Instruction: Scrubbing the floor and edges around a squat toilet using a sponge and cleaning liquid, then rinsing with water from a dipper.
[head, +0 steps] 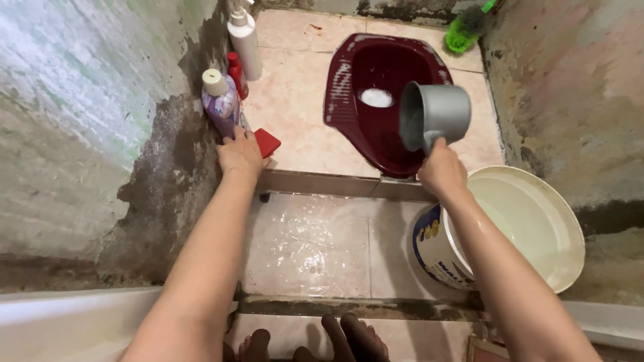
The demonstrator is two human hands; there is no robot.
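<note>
My right hand [441,167] grips the handle of a grey plastic scoop [435,114], held tipped on its side over the dark red squat toilet pan [349,80]. A patch of white foam or water [376,98] lies in the pan's bowl. My left hand [239,153] rests on a red flat object [267,141] at the raised step's edge, right beside a purple bottle with a cream cap [221,100].
A white bucket [537,228] holding water stands at the right by the wall. A white pump bottle [245,40] and a red bottle [235,70] line the left wall. A green brush [463,30] lies at the far corner. The tiled floor [308,241] is wet; bare feet [349,338] show below.
</note>
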